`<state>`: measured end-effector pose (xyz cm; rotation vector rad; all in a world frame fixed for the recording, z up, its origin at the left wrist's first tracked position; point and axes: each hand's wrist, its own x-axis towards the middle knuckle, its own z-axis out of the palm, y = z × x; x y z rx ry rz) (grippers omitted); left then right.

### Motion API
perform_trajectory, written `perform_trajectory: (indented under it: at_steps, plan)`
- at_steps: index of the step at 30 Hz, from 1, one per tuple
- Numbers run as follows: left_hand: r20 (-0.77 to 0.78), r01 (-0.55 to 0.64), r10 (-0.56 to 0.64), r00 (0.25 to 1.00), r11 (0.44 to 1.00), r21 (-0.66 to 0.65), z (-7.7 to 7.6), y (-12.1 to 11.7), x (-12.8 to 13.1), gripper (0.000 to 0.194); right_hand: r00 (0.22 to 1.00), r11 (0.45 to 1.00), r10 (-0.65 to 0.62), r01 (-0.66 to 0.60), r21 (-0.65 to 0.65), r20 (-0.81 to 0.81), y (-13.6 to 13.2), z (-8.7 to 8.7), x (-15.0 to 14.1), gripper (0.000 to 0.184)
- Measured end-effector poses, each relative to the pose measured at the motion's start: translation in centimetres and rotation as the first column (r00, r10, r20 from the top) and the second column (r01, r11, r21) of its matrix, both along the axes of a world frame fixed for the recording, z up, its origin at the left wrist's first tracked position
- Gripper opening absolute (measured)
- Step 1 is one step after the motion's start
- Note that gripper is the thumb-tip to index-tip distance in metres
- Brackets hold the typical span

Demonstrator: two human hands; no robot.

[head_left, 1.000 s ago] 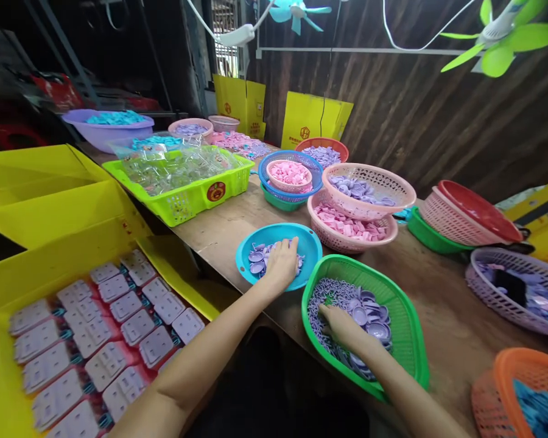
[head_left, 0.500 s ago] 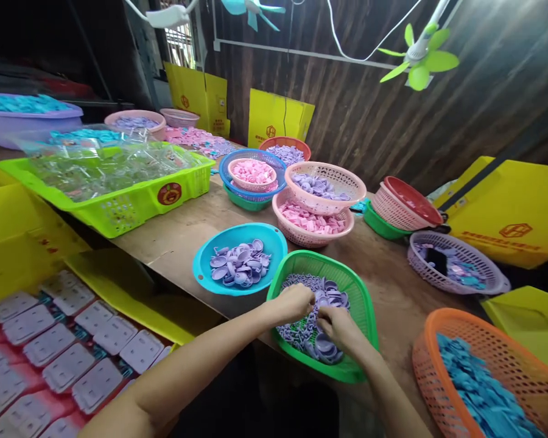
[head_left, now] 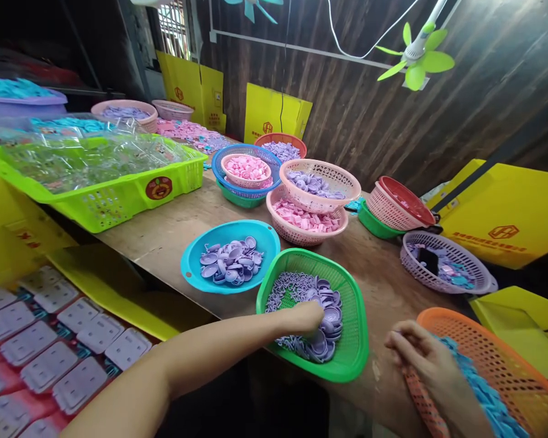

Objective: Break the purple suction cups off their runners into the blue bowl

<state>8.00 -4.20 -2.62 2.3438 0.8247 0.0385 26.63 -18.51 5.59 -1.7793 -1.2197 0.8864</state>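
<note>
My left hand (head_left: 308,317) reaches into the green basket (head_left: 358,316), fingers closed and pointing down among lilac cup-shaped plastic pieces (head_left: 332,316). What its fingertips grip is hidden. Beside the cups in that basket lie small lilac hook-like or stick-like pieces (head_left: 296,286). My right hand (head_left: 427,359) is over the left rim of the orange basket (head_left: 488,340), its fingers curled together. Anything in that grip is too small to make out. Blue-teal plastic pieces (head_left: 484,389) fill the orange basket. A blue bowl (head_left: 194,261) holds more lilac pieces with thin hooks (head_left: 232,261).
Pink baskets (head_left: 301,234) of pink and lilac pieces stand stacked behind. A lilac basket (head_left: 488,283) sits at right, holding a dark object. At left, a lime crate (head_left: 182,179) holds clear plastic packaging. White-lilac panels (head_left: 64,365) lie in a carton below the table edge.
My right hand has left the green basket and moved right to the orange basket's rim. My left hand stays in the green basket, slightly lower. The view has shifted a little.
</note>
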Motion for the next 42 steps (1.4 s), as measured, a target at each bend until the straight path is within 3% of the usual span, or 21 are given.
perform_trajectory:
  at_steps: [4, 7, 10, 14, 18, 26, 37, 42]
  plan:
    - [0.119, -0.059, 0.055, 0.991, 0.998, 0.027, 1.3, 0.7, -2.7, 0.035, 0.988, 0.995, 0.103, -0.102, -0.020, 0.118, 3.2, -2.9, -5.5, 0.028]
    - [0.251, -0.137, 0.175, 0.952, 0.977, -0.161, 2.1, 0.8, -5.2, 0.049, 0.980, 0.991, 0.105, -0.118, 0.070, 0.172, 5.1, -4.3, -8.3, 0.030]
    - [0.305, -0.187, 0.306, 0.902, 0.913, -0.363, 2.5, 0.3, -7.1, 0.036, 0.962, 0.967, 0.141, -0.184, 0.178, 0.233, 5.8, -4.4, -9.9, 0.029]
    - [0.404, -0.279, 0.459, 0.791, 0.859, -0.430, 2.6, -1.0, -8.1, 0.023, 0.968, 0.958, 0.138, -0.184, 0.219, 0.208, 6.0, -3.7, -11.6, 0.029]
    - [0.434, -0.354, 0.508, 0.744, 0.851, -0.389, 2.8, -2.2, -8.1, 0.026, 0.981, 0.971, 0.044, -0.086, 0.224, 0.187, 6.2, -3.1, -13.3, 0.026]
    - [0.445, -0.459, 0.469, 0.762, 0.878, -0.139, 4.3, -2.9, -8.5, 0.023, 0.951, 0.922, -0.019, -0.102, 0.373, 0.308, 6.6, -2.8, -15.0, 0.021]
    - [0.433, -0.453, 0.440, 0.787, 0.888, -0.079, 4.9, -2.9, -8.9, 0.026, 0.969, 0.951, -0.005, -0.072, 0.302, 0.246, 6.6, -2.5, -15.3, 0.025]
    - [0.402, -0.473, 0.433, 0.807, 0.881, 0.001, 4.3, -3.0, -8.5, 0.024, 0.947, 0.953, -0.015, -0.084, 0.292, 0.322, 6.6, -2.4, -15.4, 0.024]
